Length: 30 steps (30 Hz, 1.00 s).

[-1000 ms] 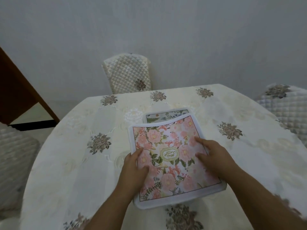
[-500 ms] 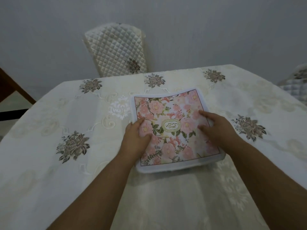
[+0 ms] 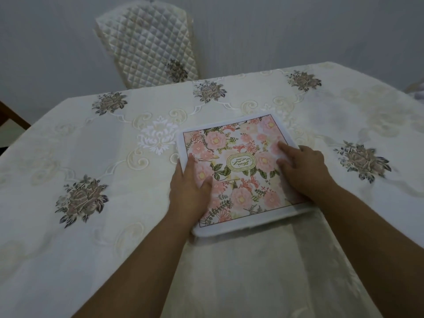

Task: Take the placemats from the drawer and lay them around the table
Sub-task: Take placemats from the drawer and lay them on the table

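Flattened since a second ago, the pink floral white-bordered placemat [image 3: 238, 161], seemingly light and floppy, lies beneath left hand [image 3: 189, 191] and right hand [image 3: 302, 171] pressing open-palmed, best taken by both side edges.

Home dining room: embroidered tablecloth [image 3: 114, 226], quilted chair [image 3: 146, 42].

The mat [image 3: 241, 180] is seen as soft padded cloth, matt, with a printed floral face and a plain white, slightly fuzzy border. The tablecloth [image 3: 142, 203] beneath the mat is taken for woven cream fabric with a faint sheen. Raised embroidered scrolls and thread flowers are worked into it left of and beyond the mat. Beyond the mat, a chair [image 3: 149, 42] is covered in quilted, satin-like cloth, puffed between diamond stitching and lightly glossy. The wall [image 3: 298, 26] behind is finished matt and finely textured. Far left of the mat, smooth brown wood [image 3: 13, 115] is shown.
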Motion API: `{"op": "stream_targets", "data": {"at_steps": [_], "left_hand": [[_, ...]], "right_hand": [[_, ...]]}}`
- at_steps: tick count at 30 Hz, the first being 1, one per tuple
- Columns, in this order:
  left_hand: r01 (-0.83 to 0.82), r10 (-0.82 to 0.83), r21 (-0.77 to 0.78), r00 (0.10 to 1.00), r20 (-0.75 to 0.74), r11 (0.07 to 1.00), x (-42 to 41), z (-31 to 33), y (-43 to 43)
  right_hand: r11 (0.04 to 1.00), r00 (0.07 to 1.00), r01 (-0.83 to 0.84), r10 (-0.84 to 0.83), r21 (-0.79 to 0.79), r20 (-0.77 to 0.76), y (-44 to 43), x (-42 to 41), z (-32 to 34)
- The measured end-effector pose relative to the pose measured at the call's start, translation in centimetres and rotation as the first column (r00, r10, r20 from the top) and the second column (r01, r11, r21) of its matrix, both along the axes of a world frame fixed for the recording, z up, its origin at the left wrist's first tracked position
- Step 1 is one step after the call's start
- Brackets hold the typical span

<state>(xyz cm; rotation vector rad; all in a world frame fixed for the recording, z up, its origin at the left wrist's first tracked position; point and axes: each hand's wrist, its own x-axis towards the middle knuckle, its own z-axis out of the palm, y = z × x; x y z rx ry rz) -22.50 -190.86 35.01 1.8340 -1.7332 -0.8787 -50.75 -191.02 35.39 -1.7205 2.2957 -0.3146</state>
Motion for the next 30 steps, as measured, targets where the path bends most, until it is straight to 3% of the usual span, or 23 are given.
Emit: {"op": "stream_targets", "data": {"at_steps": [3, 8, 12, 14, 19, 22, 30], "left_hand": [[0.006, -0.007, 0.024, 0.998, 0.064, 1.0, 0.0, -0.3, 0.5], [0.049, -0.049, 0.045, 0.999, 0.002, 0.998, 0.2, 0.4, 2.0], [0.072, -0.077, -0.118, 0.996, -0.038, 0.99, 0.5, 1.2, 2.8], [0.086, -0.099, -0.111, 0.989, -0.113, 0.99, 0.7, 2.1, 3.1], [0.188, -0.188, -0.005, 0.981, -0.038, 0.982, 1.5, 4.5, 4.4], [0.165, -0.165, 0.008, 0.985, -0.057, 0.986, 2.2, 6.1, 6.6], [0.073, -0.075, -0.021, 0.943, -0.324, 0.997, 4.2, 15.0, 16.3]], "right_hand": [[0.998, 0.997, 0.046, -0.044, 0.033, -0.067, 0.9, 0.7, -0.4], [0.999, 0.992, 0.04, -0.044, 0.036, 0.122, 1.3, 1.0, 0.1], [0.991, 0.986, 0.042, -0.02, -0.13, 0.167, 2.5, 1.3, 1.0], [0.977, 0.973, 0.066, -0.018, -0.203, 0.23, 3.0, 1.0, 1.9], [0.999, 0.955, -0.045, 0.04, 0.009, 0.292, 5.1, -0.1, 5.1], [0.995, 0.949, -0.096, 0.085, 0.019, 0.304, 7.4, -0.2, 6.5], [0.998, 0.838, -0.054, 0.068, -0.04, 0.541, 18.1, 1.5, 14.4]]}}
